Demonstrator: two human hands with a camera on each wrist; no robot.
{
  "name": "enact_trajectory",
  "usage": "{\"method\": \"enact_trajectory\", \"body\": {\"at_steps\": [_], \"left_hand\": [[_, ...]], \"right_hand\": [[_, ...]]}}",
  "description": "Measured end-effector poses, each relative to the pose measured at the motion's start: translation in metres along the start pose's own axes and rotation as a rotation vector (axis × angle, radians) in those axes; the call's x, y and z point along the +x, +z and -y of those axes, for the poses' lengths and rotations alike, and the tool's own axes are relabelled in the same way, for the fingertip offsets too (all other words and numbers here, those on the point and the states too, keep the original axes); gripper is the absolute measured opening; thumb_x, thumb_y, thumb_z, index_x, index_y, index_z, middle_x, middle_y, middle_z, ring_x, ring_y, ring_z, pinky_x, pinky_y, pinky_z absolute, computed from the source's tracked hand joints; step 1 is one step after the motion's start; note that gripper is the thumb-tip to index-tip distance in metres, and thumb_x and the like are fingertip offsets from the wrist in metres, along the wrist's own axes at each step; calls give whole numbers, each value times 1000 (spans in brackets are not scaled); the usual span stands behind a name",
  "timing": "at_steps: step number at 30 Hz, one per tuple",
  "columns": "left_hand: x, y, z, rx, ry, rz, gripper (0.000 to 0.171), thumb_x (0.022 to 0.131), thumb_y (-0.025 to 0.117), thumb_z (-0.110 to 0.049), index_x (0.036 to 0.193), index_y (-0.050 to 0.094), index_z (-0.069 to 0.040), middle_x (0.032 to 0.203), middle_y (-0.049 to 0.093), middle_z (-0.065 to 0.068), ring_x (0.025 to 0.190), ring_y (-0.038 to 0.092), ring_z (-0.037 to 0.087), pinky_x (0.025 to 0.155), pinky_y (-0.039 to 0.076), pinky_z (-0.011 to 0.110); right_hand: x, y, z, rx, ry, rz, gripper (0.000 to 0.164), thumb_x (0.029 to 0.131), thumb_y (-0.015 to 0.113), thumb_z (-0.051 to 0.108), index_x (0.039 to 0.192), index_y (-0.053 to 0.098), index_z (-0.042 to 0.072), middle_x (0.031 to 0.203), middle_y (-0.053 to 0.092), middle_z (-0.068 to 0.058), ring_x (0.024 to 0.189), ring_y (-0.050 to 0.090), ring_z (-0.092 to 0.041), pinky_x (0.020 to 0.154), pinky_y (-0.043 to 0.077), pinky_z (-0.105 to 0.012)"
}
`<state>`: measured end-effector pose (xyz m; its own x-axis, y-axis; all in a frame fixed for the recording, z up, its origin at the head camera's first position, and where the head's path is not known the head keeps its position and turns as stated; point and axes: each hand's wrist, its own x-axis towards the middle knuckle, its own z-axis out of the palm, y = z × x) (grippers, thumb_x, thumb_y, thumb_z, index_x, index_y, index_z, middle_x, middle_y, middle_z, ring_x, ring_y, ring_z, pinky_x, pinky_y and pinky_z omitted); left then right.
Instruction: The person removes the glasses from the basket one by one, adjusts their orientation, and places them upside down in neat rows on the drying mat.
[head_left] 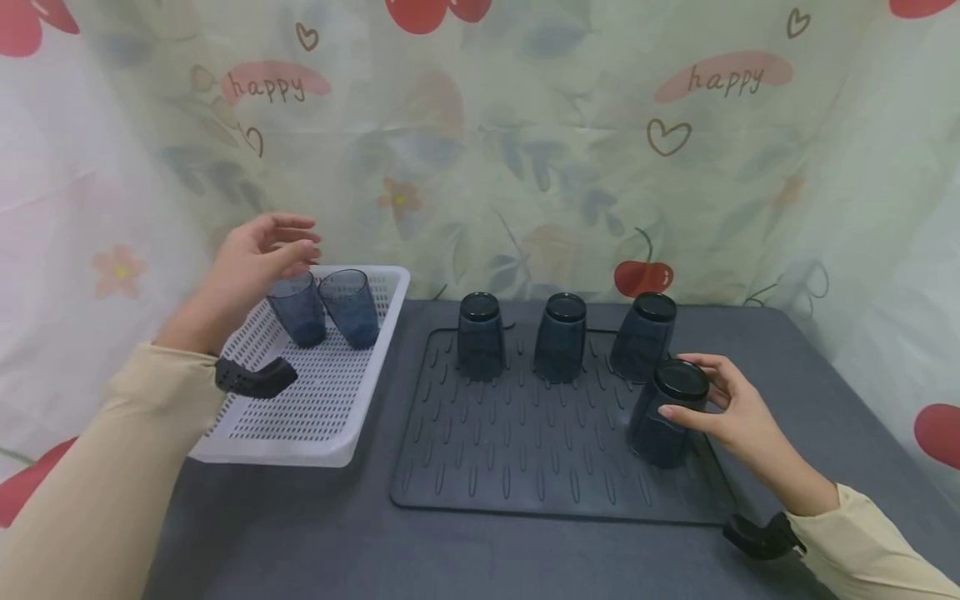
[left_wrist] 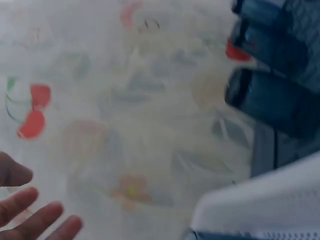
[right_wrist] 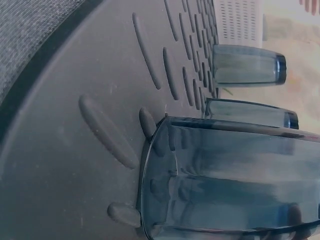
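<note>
My right hand (head_left: 731, 408) grips a blue-tinted drinking glass (head_left: 660, 433), thumb on the near side, fingers behind. This glass is upside down; in the right wrist view its rim (right_wrist: 145, 185) meets the dark drying mat (head_left: 517, 475). Three more upturned glasses, left (head_left: 481, 342), middle (head_left: 560, 343) and right (head_left: 639, 346), form a row at the mat's back. Over the white basket (head_left: 378, 358) hovers my left hand (head_left: 258, 254), fingers loosely bent and holding nothing. Below it, two glasses, one partly hidden (head_left: 300, 317) and one beside it (head_left: 352, 312), lean mouth-up inside the basket.
A grey tabletop (head_left: 435, 554) surrounds the ridged mat and the basket. Behind stands a patterned curtain (head_left: 480, 192), which also hangs along both sides. Each wrist wears a black camera band, on the left (head_left: 255, 379) and right (head_left: 761, 535).
</note>
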<state>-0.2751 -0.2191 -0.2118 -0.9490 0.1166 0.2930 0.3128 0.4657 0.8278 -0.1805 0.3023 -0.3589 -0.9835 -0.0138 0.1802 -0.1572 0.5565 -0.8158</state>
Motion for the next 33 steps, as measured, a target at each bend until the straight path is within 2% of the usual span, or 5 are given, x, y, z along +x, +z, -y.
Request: {"method": "enact_trajectory", "body": {"at_steps": [8,11,19,27,33], "left_hand": [[16,-3,51,15,-97,-243,62,97,55,-26,151,27,-11,153,33,16,140,36,32,111,36,45],[19,0,65,-6,-111,-287,64,97,52,-17,153,21,-11,157,27,14,144,30,31,115,32,43],[28,4,93,0,-178,-333,74,94,51,-5,156,11,-11,162,15,10,148,17,25,120,21,40],[29,4,118,39,-234,-308,80,94,56,-8,156,6,-7,162,9,12,149,11,30,120,17,41],[31,5,127,86,-267,-257,88,90,61,-9,155,1,-3,161,6,19,148,10,37,120,16,47]], "right_hand": [[1,1,-1,40,8,8,73,83,78,19,143,37,13,133,43,-13,119,44,-2,100,36,-63],[1,0,-1,35,13,8,73,83,78,21,143,37,13,133,43,-11,123,44,-12,101,37,-62],[1,0,-2,34,-6,-7,73,82,78,19,143,38,13,132,43,-11,106,38,16,98,38,-62],[1,1,-1,26,10,6,73,83,78,23,143,38,15,127,45,-3,125,45,-21,99,41,-58],[0,0,-2,-10,-1,-1,71,83,78,24,142,39,16,124,47,3,114,47,0,90,48,-34]]}}
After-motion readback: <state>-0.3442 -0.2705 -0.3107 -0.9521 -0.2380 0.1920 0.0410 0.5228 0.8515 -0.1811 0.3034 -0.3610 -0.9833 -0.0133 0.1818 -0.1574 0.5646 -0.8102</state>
